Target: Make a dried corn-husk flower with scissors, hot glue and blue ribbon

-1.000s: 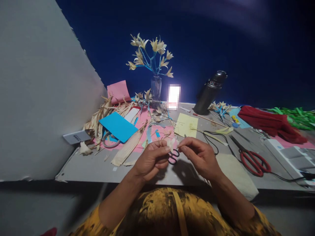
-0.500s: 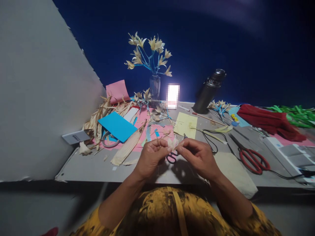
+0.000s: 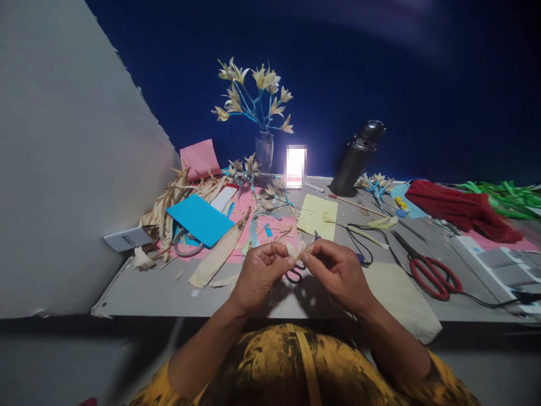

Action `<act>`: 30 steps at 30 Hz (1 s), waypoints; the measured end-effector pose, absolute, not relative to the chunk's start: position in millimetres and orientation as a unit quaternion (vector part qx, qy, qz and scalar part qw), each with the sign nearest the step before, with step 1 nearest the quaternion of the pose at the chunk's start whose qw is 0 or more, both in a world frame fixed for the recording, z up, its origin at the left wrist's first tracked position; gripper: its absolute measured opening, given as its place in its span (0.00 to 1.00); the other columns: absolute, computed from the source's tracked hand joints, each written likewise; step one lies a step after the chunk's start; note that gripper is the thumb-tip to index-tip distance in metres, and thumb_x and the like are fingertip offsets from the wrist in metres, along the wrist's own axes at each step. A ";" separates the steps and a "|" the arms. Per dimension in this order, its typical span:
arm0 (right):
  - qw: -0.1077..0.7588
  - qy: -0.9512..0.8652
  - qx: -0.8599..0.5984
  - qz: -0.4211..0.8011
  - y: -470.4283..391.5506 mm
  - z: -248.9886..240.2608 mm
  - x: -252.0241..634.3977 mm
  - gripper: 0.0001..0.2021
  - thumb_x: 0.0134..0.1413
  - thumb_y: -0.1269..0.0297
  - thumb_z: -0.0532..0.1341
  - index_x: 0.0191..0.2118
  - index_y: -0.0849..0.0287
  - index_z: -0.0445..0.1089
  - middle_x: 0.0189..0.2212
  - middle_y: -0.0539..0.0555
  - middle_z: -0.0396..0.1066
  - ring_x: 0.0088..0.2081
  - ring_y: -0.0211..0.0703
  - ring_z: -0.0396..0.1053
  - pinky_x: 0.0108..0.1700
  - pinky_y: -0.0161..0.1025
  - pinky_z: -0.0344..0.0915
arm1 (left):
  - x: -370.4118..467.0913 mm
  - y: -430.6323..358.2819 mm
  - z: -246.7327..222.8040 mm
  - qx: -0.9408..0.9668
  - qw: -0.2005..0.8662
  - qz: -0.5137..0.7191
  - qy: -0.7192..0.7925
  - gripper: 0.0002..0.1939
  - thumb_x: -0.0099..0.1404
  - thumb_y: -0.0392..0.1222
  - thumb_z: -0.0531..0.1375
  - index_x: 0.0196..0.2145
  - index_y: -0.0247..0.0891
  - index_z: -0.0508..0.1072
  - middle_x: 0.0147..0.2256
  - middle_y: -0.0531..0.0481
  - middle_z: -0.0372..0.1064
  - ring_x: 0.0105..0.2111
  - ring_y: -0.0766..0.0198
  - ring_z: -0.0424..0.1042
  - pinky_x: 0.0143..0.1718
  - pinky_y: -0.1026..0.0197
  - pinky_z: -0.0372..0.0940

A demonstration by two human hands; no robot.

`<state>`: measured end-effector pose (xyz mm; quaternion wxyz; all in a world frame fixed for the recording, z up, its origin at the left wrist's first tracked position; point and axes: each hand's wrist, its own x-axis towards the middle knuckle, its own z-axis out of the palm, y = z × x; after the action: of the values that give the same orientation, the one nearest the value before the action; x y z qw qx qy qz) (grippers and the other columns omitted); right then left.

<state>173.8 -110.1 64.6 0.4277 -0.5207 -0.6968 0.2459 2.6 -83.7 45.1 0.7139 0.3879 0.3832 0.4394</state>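
Note:
Between my fingertips is a small pale husk flower (image 3: 293, 250), held over the front of the table. My left hand (image 3: 262, 272) pinches it from the left. With thumb and forefinger, my right hand (image 3: 338, 273) grips its right side; the fingers partly cover the flower. Just beneath, the dark handles of small scissors (image 3: 294, 275) show, their blades mostly hidden. A long strip of dried husk (image 3: 217, 254) lies left of my left hand. To the right of my right hand rests a pale cloth-like sheet (image 3: 399, 301).
Behind my hands are a blue card (image 3: 200, 220), pink paper and a yellow sheet (image 3: 323, 210). A glass vase (image 3: 264, 151) of husk flowers stands at the back, near a dark flask (image 3: 357, 160). Red-handled scissors (image 3: 437, 277) and a power strip (image 3: 486, 265) lie right.
Both hands stay together at the flower, with only slight finger movement. Its petals sit a little differently between the fingertips. The whole view has shifted slightly.

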 end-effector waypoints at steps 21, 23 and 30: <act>0.461 -0.670 -0.531 0.239 -113.3 60.5 164.7 0.09 0.60 0.65 0.61 0.28 0.57 0.71 0.24 0.50 0.72 0.26 0.39 0.67 0.30 0.36 0.61 | 18.2 -89.3 35.2 0.347 0.740 0.464 0.340 0.18 0.56 0.49 0.71 0.32 0.35 0.68 0.18 0.61 0.57 0.15 0.77 0.51 0.17 0.71 0.47; 0.463 -0.662 -0.534 0.251 -114.0 58.3 163.7 0.08 0.59 0.65 0.62 0.29 0.57 0.72 0.25 0.51 0.73 0.26 0.40 0.67 0.31 0.36 0.61 | 19.0 -89.2 35.6 0.344 0.737 0.469 0.344 0.19 0.56 0.50 0.71 0.31 0.35 0.68 0.17 0.61 0.56 0.15 0.77 0.50 0.17 0.71 0.46; 0.481 -0.614 -0.521 0.346 -116.8 46.7 161.0 0.09 0.61 0.61 0.62 0.31 0.58 0.74 0.27 0.52 0.74 0.28 0.41 0.69 0.32 0.36 0.63 | 18.5 -88.9 33.6 0.331 0.729 0.472 0.368 0.19 0.54 0.47 0.72 0.32 0.34 0.69 0.19 0.58 0.63 0.16 0.76 0.56 0.17 0.71 0.47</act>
<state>161.0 -116.8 46.7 0.4808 -0.5211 -0.6143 0.3462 18.5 -88.9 33.6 0.7294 0.3314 0.3677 0.4722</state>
